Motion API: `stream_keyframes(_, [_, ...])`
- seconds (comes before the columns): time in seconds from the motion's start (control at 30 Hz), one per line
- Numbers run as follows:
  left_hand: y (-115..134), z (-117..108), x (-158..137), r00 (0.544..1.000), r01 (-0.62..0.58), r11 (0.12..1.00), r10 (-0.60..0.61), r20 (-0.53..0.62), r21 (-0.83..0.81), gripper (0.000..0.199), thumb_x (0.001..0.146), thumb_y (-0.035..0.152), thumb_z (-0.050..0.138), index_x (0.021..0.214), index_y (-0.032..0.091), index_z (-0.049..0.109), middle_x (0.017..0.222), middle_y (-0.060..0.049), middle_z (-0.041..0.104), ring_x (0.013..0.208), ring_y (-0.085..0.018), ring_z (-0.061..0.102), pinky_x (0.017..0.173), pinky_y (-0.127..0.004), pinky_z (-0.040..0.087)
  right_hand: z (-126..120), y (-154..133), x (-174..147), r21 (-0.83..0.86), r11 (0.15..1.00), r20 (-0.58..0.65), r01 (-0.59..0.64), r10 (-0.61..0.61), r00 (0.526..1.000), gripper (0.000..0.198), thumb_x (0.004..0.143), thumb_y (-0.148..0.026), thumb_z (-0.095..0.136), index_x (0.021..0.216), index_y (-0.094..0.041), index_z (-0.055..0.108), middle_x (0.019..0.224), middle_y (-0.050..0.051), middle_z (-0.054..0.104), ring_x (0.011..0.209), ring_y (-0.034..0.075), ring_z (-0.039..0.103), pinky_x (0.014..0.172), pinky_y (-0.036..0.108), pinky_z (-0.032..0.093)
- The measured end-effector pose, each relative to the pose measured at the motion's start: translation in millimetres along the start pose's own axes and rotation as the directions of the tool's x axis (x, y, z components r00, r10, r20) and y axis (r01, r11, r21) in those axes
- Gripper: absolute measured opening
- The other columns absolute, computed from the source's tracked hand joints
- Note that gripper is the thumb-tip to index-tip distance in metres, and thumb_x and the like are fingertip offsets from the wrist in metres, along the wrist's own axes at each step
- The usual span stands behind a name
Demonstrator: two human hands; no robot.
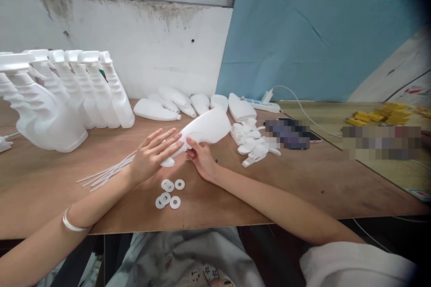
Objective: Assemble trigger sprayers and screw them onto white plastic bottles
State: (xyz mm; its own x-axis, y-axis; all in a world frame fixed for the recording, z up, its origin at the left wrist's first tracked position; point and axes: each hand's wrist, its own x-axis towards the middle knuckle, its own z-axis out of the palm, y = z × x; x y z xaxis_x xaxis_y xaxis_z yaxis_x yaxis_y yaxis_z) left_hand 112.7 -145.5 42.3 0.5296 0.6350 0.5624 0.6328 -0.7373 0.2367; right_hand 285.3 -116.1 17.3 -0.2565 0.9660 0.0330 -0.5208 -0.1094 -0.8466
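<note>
A white plastic spray bottle [212, 126] is tilted above the table, its wide base pointing up and right. My right hand [201, 159] is closed around its narrow lower part, thumb on the near side. My left hand [151, 154] lies across the neck end with its fingers stretched out straight, and its thumb is hidden. Below that palm shows the rounded end of a white spray head [167, 162]; where it meets the neck is covered by the fingers. Several flat white ring washers [175, 202] lie on the table just below the hands. Thin white tubes [109, 171] lie beside my left wrist.
Bottles with spray heads [114, 94] stand in rows at left. Bottles without heads [156, 110] lie along the wall. Loose white spray heads [254, 143] are piled right of my hands, near a phone [314, 136] and a power strip [261, 105]. Yellow pieces [387, 113] lie far right.
</note>
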Motion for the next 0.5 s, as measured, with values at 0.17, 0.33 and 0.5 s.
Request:
stream_keyframes(0.17, [5.4,-9.5,4.1,0.959,0.007,0.998,0.01,0.284,-0.062,0.031,0.087,0.018,0.042,0.11,0.031,0.059,0.119,0.001,0.058,0.125,-0.018,0.037,0.11,-0.048,0.014,0.6,-1.6,-2.5,-0.054,0.998,0.058,-0.014,0.017,0.998,0.031,0.061,-0.039,0.072,0.057,-0.017,0.051,0.05,-0.007,0.034,0.046,0.005,0.024,0.046,0.023,0.02])
stream_keyframes(0.33, [7.1,-10.9,4.9,0.946,0.021,0.999,-0.011,0.324,-0.028,0.032,0.089,0.019,0.038,0.111,0.03,0.058,0.12,0.001,0.057,0.126,-0.019,0.036,0.11,-0.049,0.014,1.6,-3.4,-3.4,-0.061,0.998,0.047,-0.032,0.035,0.998,0.033,0.059,-0.04,0.073,0.057,-0.017,0.05,0.049,-0.008,0.033,0.045,0.005,0.022,0.046,0.024,0.019])
stream_keyframes(0.5, [-0.9,-4.8,1.4,0.996,0.086,0.996,-0.086,0.008,-0.013,0.03,0.084,0.026,0.05,0.112,0.027,0.058,0.122,-0.004,0.056,0.122,-0.024,0.042,0.108,-0.045,0.02,-2.2,-0.4,1.2,0.02,0.999,0.021,-0.045,0.044,0.999,0.031,0.06,-0.039,0.073,0.06,-0.017,0.051,0.051,-0.008,0.037,0.045,0.005,0.024,0.046,0.023,0.02])
